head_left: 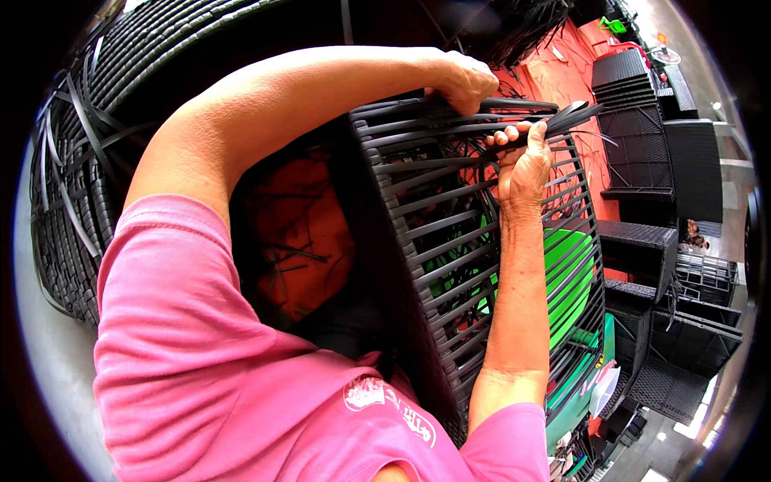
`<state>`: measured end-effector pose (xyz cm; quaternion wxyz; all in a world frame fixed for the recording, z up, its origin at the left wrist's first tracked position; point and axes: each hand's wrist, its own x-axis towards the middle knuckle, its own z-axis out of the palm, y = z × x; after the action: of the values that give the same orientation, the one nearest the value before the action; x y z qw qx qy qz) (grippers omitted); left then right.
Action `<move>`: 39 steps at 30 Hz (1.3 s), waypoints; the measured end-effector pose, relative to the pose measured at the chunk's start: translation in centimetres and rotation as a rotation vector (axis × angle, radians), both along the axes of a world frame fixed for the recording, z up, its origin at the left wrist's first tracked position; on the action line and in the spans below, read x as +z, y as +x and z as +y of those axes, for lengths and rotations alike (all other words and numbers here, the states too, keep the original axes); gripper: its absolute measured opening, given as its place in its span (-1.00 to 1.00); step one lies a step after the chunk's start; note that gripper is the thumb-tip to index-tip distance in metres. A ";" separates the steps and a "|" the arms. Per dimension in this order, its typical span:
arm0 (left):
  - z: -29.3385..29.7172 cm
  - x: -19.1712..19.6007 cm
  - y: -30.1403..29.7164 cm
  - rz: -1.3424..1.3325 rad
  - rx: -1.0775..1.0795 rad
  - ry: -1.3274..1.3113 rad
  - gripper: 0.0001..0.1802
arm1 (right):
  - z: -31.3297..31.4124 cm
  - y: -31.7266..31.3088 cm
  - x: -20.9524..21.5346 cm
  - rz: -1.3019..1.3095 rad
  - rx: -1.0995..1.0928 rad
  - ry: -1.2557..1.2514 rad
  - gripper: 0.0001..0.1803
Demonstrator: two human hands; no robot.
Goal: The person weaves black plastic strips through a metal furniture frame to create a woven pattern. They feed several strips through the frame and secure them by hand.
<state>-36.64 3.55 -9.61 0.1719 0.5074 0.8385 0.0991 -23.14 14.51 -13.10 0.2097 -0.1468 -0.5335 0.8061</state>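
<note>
A dark frame strung with parallel black plastic strips (pixel 450 229) stands on its side in front of me. At its far end, my left hand (pixel 467 82) is closed with curled fingers against the outermost strips; what lies inside its grip is hidden. Nearer and to the right, my right hand (pixel 524 165) is closed around a folded bundle of black plastic strips (pixel 572 118), the thumb pressed on top. The bundle's looped ends stick out to the right past the frame's corner. Loose strip ends tangle beneath the strung rows, beside the right wrist.
A large black woven piece (pixel 72 233) with loose strips rises at my left. Strip scraps lie on the orange floor covering (pixel 301 217). Behind the strung rows shows a bright green round surface (pixel 569 277). Black woven furniture pieces (pixel 638 165) stand stacked along the right.
</note>
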 end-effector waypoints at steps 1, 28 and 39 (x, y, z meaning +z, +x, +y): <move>0.0 -0.3 0.0 0.020 0.006 0.042 -0.77 | 0.0 0.0 0.0 -0.006 0.004 0.001 -0.62; 0.8 -2.2 -1.8 -0.702 0.372 0.388 -0.94 | 1.3 -0.3 -1.1 -0.012 -0.020 -0.133 -0.67; 0.2 -2.2 -1.0 -0.193 0.062 0.439 -0.73 | 1.3 -0.6 -0.9 -0.006 0.028 -0.101 -0.66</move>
<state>-37.59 3.78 -11.85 0.1335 0.4947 0.7918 0.3324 -23.74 15.79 -14.04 0.1891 -0.1520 -0.4947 0.8345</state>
